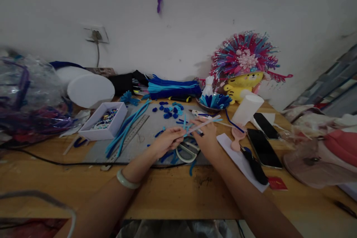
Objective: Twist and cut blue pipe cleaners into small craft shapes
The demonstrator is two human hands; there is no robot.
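My left hand (166,140) hovers over the grey cutting mat (139,137) with its fingers pinched on a short piece of light blue pipe cleaner (186,128). Just to its right, my right hand (206,135) is closed around a thin pale stick (205,123) that points up to the right. The two hands almost touch. Under them lie scissors with pale handles (186,153) and blue pipe cleaner scraps. A pale bangle (126,180) circles my left wrist.
A white box of beads (103,121), long blue pipe cleaners (126,128) and a metal ruler (131,137) lie left. Behind: a blue pipe cleaner bundle (174,88), a yellow plush with a pipe-cleaner headdress (245,67). Right: two phones (263,147), a pink spoon (237,137).
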